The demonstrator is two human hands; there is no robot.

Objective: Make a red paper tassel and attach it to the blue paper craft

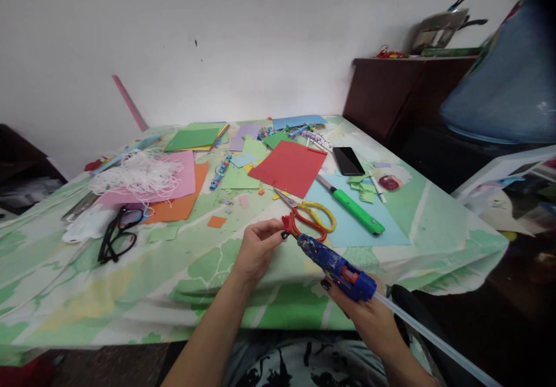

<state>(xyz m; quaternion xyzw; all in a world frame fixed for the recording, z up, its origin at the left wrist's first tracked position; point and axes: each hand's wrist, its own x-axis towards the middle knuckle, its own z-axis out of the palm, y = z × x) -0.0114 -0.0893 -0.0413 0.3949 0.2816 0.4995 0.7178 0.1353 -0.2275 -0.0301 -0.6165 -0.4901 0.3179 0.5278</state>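
My left hand [259, 247] pinches a small red fringed paper piece [287, 221] near the table's front. In my right hand [364, 313] is a blue hot glue gun [332, 264], its tip close to or touching the red piece; I cannot tell which. A long clear glue stick [430, 332] sticks out of the gun's back end. Just beyond the tip lie scissors [319, 216] with one red and one yellow handle. A green utility knife [357, 208] rests on a light blue sheet [393, 233], to the right of the scissors.
A red sheet [284, 167] lies mid-table among paper scraps. To the right are a phone [348, 161] and a white pen [377, 187]. White string [139, 172] is heaped at the left, behind black glasses [117, 239]. Stacked coloured sheets [193, 138] lie farther back.
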